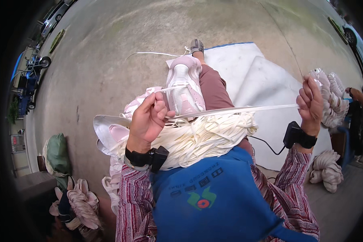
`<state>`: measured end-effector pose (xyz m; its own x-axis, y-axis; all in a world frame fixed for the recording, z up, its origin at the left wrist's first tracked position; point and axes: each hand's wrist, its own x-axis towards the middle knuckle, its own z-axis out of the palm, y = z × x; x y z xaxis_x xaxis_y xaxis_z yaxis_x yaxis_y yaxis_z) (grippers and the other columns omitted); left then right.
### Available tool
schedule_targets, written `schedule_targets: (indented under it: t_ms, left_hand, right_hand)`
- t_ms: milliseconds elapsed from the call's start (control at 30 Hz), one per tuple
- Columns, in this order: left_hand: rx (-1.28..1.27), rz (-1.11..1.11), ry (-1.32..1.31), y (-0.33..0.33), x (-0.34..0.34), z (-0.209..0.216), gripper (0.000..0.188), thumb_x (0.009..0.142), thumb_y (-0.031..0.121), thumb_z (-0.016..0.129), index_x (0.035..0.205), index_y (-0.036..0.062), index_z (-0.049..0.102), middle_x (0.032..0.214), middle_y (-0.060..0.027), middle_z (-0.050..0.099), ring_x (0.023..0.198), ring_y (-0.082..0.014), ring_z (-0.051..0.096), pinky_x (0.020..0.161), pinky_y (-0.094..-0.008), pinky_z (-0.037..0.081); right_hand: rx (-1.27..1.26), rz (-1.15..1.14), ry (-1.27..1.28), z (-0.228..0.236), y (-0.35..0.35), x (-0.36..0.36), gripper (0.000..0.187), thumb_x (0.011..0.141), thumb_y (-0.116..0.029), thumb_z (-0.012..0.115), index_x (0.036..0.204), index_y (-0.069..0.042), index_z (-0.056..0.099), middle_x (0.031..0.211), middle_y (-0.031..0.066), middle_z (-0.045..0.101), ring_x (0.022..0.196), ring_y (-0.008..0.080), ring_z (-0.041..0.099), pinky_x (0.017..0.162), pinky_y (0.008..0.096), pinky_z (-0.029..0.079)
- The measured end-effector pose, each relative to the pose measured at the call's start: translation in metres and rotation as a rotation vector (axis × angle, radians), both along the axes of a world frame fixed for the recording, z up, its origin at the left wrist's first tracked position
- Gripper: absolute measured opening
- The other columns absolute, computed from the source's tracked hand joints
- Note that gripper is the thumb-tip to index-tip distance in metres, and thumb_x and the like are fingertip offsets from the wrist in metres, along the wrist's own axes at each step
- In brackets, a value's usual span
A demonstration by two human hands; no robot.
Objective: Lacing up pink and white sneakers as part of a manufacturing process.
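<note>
Blue and loosely draped, an apron [238, 218] is lying closest, with a heap of cream laces [193, 141] resting just beyond it. Past the apron's left side the left hand [150, 117] is pinching a pale lace [250, 109], which is stretching nearly straight to the right hand [311, 101], pinching it beyond the apron's right side. Weakening pinches could be dropping it, or the heap could be snagging it.

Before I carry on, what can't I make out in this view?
- Head view: the white lace's ends; curled fingers of the left hand and right hand hide the gripped parts.
- Head view: whatever lies under the lace heap; the laces cover it.
- Head view: the green sack's contents; its cloth hides them.
- Head view: the blue vehicle's details; too small, near the dark rim.
</note>
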<state>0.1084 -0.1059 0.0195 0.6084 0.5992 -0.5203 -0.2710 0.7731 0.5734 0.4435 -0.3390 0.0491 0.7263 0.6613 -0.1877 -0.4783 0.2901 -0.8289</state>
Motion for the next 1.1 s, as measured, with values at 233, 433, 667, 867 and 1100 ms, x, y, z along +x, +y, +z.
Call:
schedule_targets:
  t_ms: [233, 433, 667, 867, 1100]
  left_hand:
    - [0.247, -0.452, 0.017, -0.029, -0.02, 0.008, 0.029, 0.101, 0.029, 0.041, 0.095, 0.0045, 0.055, 0.056, 0.0055, 0.037, 0.041, -0.0056, 0.037, 0.041, -0.0194, 0.041]
    - [0.73, -0.97, 0.391, -0.069, -0.021, 0.023, 0.033, 0.099, 0.03, 0.041, 0.09, 0.0045, 0.06, 0.065, -0.0056, 0.052, 0.064, -0.0173, 0.056, 0.062, -0.0324, 0.044]
    - [0.626, -1.164, 0.351, -0.066, -0.024, 0.012, 0.036, 0.099, 0.029, 0.038, 0.094, 0.0011, 0.06, 0.078, -0.0099, 0.062, 0.073, -0.0205, 0.062, 0.069, -0.0317, 0.048]
    - [0.38, -0.435, 0.266, -0.018, -0.026, -0.029, 0.039, 0.101, 0.029, 0.036, 0.123, -0.0011, 0.046, 0.101, -0.0143, 0.062, 0.091, -0.0195, 0.064, 0.079, -0.0287, 0.051]
    - [0.163, -0.474, 0.271, 0.002, 0.004, -0.037, 0.036, 0.099, 0.027, 0.046, 0.12, -0.0018, 0.05, 0.08, -0.0042, 0.059, 0.061, -0.0099, 0.059, 0.061, -0.0251, 0.054]
  right_hand:
    - [-0.292, 0.708, -0.308, -0.01, 0.026, -0.101, 0.028, 0.098, -0.025, 0.048, 0.101, 0.0, 0.06, 0.061, -0.0057, 0.042, 0.049, 0.0035, 0.037, 0.043, 0.0209, 0.032]
    - [-0.394, 0.758, -0.689, -0.068, 0.108, -0.18, 0.037, 0.092, -0.028, 0.057, 0.099, 0.008, 0.059, 0.075, 0.0082, 0.059, 0.064, 0.0128, 0.051, 0.058, 0.0288, 0.042]
    - [-0.418, 0.836, 0.109, -0.074, 0.128, -0.198, 0.022, 0.095, -0.022, 0.052, 0.098, -0.002, 0.061, 0.061, -0.0054, 0.045, 0.053, 0.0015, 0.036, 0.046, 0.0181, 0.027]
    - [-0.273, 1.004, -0.301, -0.066, 0.113, -0.21, 0.022, 0.097, -0.02, 0.048, 0.097, 0.0, 0.059, 0.065, -0.0012, 0.05, 0.056, 0.0056, 0.043, 0.052, 0.0224, 0.036]
    - [-0.302, 1.054, -0.97, -0.07, 0.113, -0.242, 0.017, 0.089, -0.013, 0.053, 0.088, 0.004, 0.054, 0.079, 0.0256, 0.057, 0.077, 0.0372, 0.06, 0.064, 0.0456, 0.048]
